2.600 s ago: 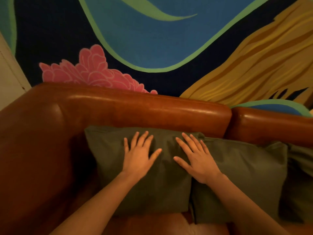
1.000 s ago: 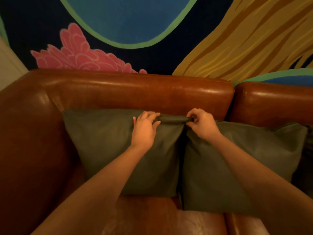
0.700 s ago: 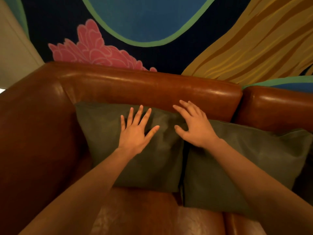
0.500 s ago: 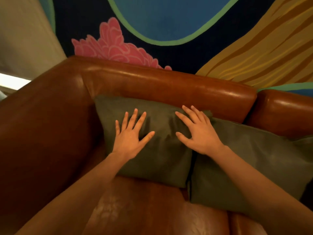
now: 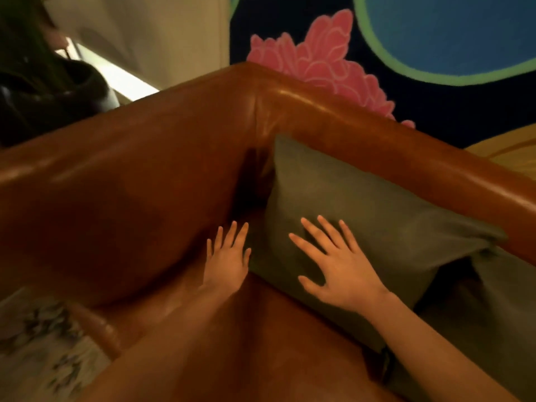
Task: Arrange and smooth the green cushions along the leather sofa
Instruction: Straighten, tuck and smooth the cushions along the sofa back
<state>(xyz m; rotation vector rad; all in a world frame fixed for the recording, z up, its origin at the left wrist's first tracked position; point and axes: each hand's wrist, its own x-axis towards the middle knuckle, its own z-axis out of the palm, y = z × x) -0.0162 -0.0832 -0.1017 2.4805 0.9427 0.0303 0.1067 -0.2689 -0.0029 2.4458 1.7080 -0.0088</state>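
A green cushion [image 5: 362,204] leans against the back of the brown leather sofa [image 5: 121,198], close to its left corner. My right hand [image 5: 339,265] lies flat on the cushion's lower front, fingers spread. At the cushion's left edge my left hand [image 5: 227,259] is open with fingers apart, over the sofa seat. A second green cushion [image 5: 499,309] sits to the right, partly cut off by the frame edge and by my right forearm.
The sofa's left arm [image 5: 87,175] closes the corner on the left. A painted mural [image 5: 319,59] with a pink flower covers the wall behind. Patterned floor [image 5: 37,343] shows at lower left. A dark-haired person [image 5: 37,82] is at upper left, beyond the sofa arm.
My view has swung left toward the sofa corner. Both hands have slid left and down: the left has come off the cushion face to its left edge, the right now rests on its lower front.
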